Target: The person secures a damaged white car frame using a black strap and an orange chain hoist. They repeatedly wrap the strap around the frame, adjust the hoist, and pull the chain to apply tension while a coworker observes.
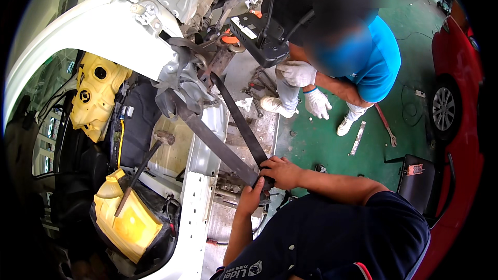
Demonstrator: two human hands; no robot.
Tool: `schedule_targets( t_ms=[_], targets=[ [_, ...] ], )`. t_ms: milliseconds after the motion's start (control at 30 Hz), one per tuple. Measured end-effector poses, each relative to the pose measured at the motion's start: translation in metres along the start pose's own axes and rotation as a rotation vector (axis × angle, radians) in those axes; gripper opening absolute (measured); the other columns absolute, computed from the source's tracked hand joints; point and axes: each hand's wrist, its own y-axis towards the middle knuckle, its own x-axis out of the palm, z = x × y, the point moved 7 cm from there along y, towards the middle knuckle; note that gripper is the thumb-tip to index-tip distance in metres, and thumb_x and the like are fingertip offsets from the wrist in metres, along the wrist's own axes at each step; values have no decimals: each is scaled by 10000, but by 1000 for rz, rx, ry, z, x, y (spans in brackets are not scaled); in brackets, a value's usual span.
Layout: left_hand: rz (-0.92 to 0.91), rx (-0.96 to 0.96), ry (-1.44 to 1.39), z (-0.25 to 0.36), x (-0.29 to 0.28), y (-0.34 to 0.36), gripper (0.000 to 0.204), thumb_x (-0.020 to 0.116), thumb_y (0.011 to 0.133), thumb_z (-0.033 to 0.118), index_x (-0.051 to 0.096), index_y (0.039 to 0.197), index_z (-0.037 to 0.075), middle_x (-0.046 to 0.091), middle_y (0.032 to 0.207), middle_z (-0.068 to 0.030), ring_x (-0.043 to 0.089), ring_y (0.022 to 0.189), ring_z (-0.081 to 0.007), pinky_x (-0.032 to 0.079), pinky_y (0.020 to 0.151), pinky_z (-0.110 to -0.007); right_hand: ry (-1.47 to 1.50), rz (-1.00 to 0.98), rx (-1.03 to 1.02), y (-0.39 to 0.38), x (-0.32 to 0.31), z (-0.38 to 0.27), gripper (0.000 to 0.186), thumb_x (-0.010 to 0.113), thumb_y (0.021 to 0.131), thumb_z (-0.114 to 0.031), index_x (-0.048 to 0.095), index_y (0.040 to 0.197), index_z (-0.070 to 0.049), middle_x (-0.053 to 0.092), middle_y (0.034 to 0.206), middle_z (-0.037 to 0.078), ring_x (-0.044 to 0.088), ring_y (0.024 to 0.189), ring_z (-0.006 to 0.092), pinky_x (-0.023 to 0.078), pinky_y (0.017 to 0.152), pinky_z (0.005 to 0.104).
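While we look down into the stripped front of the white car body (98, 26), the left of the view holds yellow padded parts (96, 91) and a hammer (140, 168) lying idle on a yellow piece low in the bay, well apart from our hands.

Centre: two dark flat metal bars (218, 142) run down from the crumpled grey sheet metal (181, 80) near the inner fender toward us. Their lower ends meet at our hands, just above the white sill panel (194, 212).

Left hand (250, 197): grip wrapped round the lower end of the bars from beneath, clenched on them.

Right hand (280, 171): grip closed over the same bar ends from above, fingers curled down.

Judgement: we are mid-lever or mid-pull, using the bars against the bent metal. The next move seems to call for both hands pulling together, steadily, with the far tips kept seated in the crumple so they do not slip.

Right of us: another person in a blue shirt (378, 62) and white work gloves (298, 72) crouches on the green floor (321, 140) beside a dark box-shaped unit (262, 39). A red car (456, 88) stands at the far right.
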Motion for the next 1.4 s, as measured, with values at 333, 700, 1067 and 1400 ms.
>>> schedule_targets(
  t_ms=[333, 700, 1067, 1400],
  targets=[
    [5, -5, 19, -2, 0, 0, 452, 546, 1035, 440, 690, 967, 17, 680, 762, -39, 626, 705, -121, 478, 639, -293, 23, -21, 22, -1, 0, 1, 504, 695, 777, -142, 620, 1273, -189, 503, 1401, 57, 434, 1330, 304, 422, 1029, 527],
    [2, 41, 112, 0, -1, 2, 474, 529, 1035, 447, 696, 926, 16, 692, 758, -52, 644, 723, -144, 490, 676, -311, 14, -21, 25, 0, 4, 3, 522, 688, 769, -127, 609, 1281, -188, 496, 1423, 71, 418, 1359, 323, 419, 1036, 543],
    [-25, 20, 87, 5, -1, -1, 498, 531, 1036, 458, 706, 933, 3, 713, 806, -72, 671, 782, -159, 507, 734, -322, 7, -16, 34, 0, 6, 2, 514, 687, 770, -125, 612, 1275, -184, 504, 1410, 63, 425, 1342, 328, 427, 1029, 561],
    [-26, 46, 75, -7, -5, 5, 505, 537, 1027, 484, 691, 1012, 3, 692, 783, -57, 630, 714, -136, 473, 638, -308, -81, 40, 28, 2, 5, 2, 495, 744, 757, -201, 642, 1239, -240, 538, 1337, 20, 473, 1279, 285, 455, 989, 520]
  ],
)
